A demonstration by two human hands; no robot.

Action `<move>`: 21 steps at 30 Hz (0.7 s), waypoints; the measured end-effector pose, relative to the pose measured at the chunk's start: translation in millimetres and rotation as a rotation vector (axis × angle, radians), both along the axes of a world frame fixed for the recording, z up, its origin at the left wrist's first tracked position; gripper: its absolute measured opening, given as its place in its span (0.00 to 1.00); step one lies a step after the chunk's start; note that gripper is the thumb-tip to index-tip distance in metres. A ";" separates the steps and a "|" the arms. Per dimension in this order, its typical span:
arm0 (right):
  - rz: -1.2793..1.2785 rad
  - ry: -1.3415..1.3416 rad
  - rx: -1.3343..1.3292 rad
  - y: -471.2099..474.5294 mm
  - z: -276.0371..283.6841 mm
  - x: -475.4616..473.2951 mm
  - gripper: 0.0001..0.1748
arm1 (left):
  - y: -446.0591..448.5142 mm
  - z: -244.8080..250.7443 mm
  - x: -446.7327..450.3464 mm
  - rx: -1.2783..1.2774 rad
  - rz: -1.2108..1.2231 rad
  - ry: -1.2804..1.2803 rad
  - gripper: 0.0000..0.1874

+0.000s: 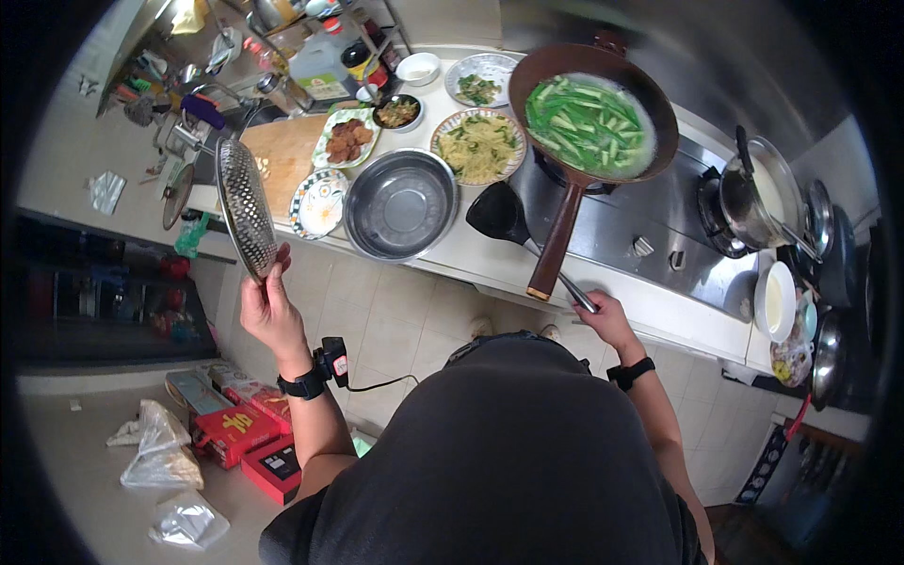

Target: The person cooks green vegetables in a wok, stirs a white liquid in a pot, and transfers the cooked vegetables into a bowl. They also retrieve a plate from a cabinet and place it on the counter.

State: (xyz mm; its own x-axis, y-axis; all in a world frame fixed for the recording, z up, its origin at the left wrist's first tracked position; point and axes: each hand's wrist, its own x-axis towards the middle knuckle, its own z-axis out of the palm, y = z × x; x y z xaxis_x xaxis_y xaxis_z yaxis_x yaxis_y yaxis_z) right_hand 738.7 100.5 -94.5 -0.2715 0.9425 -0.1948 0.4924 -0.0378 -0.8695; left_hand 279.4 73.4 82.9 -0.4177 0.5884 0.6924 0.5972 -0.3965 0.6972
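My left hand (272, 304) grips the rim of a perforated metal strainer (244, 205), held up on edge left of the counter. In my right hand (606, 321) is the metal handle of a spatula (498, 212) with a black blade, which lies over the counter's front edge. Beside it, a brown wok (664, 134) sits on the stove, its handle pointing towards me. Cut green vegetable pieces (586, 127) lie in pale liquid inside the wok. A steel basin (401, 205) stands on the counter between my hands.
Plates of shredded food (480, 147), browned pieces (346, 141) and greens (477, 90) line the counter. A wooden cutting board (282, 152) is at left. A steel pot (766, 191) occupies the right burner, near a white bowl (775, 302). Red boxes (236, 432) lie behind my left arm.
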 end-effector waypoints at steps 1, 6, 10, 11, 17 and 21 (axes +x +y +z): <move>0.024 -0.045 0.056 7.0 0.8 -6.4 0.10 | -4.2 0.1 -1.8 -0.004 -0.010 -0.017 0.05; 0.156 -0.330 0.181 28.6 -4.0 -26.9 0.15 | -16.3 -3.2 0.9 -0.070 0.060 0.056 0.04; 0.097 -0.531 0.312 22.7 -11.8 -29.9 0.24 | -16.8 -2.4 16.2 -0.111 -0.024 0.277 0.07; 0.123 -0.539 0.377 20.2 -11.4 -28.6 0.27 | -17.6 -0.9 21.0 -0.133 -0.054 0.352 0.08; -0.432 -0.257 0.355 2.4 62.3 7.7 0.13 | 9.5 16.7 42.0 -0.154 -0.495 0.642 0.09; -0.434 -0.484 1.081 10.8 184.1 26.2 0.17 | 36.7 36.7 58.5 -0.105 -0.854 1.039 0.10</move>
State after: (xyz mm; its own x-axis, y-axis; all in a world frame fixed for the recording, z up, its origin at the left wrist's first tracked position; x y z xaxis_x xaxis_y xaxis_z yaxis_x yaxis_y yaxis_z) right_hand 765.0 111.2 89.6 -0.0164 0.6759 0.7368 0.8937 0.3404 -0.2924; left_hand 337.9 110.2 119.6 0.7886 0.4686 0.3982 0.4587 -0.8795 0.1265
